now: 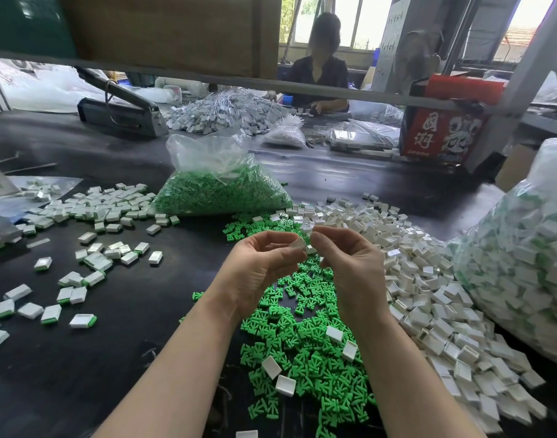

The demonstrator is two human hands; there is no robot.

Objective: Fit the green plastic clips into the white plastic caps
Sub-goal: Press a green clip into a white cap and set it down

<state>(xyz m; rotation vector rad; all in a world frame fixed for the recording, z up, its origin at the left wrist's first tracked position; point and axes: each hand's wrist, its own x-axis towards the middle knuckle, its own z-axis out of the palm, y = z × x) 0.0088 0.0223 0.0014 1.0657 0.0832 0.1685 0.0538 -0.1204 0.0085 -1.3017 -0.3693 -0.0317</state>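
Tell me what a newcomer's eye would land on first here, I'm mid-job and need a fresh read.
First, the bright green clips heaped on the dark table, right under the two raised hands. The left hand and right hand meet above that heap, pinching a small white cap between them. Next come the white caps banked to the right, and the clear bag of green clips standing behind.
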